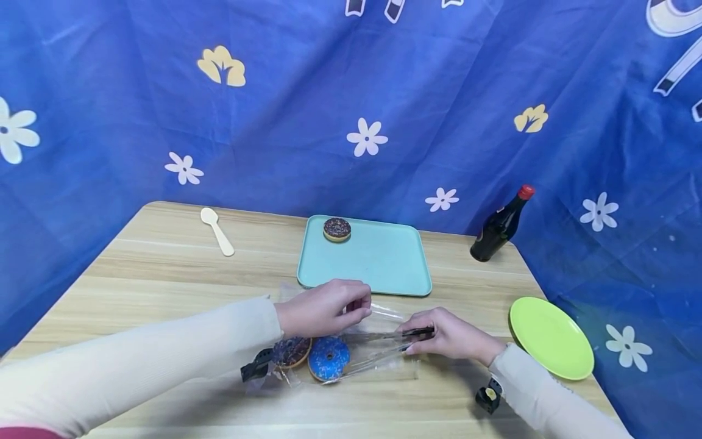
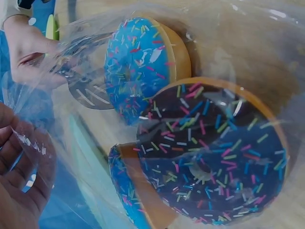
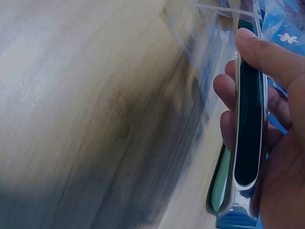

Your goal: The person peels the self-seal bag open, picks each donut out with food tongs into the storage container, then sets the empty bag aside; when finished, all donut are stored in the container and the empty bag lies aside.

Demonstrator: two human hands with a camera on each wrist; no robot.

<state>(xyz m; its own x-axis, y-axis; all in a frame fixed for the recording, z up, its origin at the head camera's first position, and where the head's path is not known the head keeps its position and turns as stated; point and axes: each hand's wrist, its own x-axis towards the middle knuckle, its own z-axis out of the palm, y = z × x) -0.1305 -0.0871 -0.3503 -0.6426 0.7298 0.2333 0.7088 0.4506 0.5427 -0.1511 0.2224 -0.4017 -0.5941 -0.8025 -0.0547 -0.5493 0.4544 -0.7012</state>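
My left hand (image 1: 326, 308) grips the upper edge of a clear plastic bag (image 1: 378, 360) near the table's middle. Inside the bag lie a blue sprinkled donut (image 1: 322, 369) and a chocolate sprinkled donut (image 1: 289, 352), partly covered by my left forearm. The left wrist view shows a second blue donut (image 2: 126, 191) tucked behind the chocolate one. My right hand (image 1: 452, 335) holds tongs (image 3: 250, 119) by their dark, metal-edged handles at the bag's right end. Their slotted dark head (image 2: 90, 93) reaches into the bag, close beside the upper blue donut.
Behind the bag lies a turquoise tray (image 1: 378, 262) with a chocolate donut (image 1: 337, 229) at its back left. A white spoon (image 1: 218, 233) is at the back left of the table. On the right are a dark red-capped bottle (image 1: 498, 227) and a lime-green plate (image 1: 551, 338).
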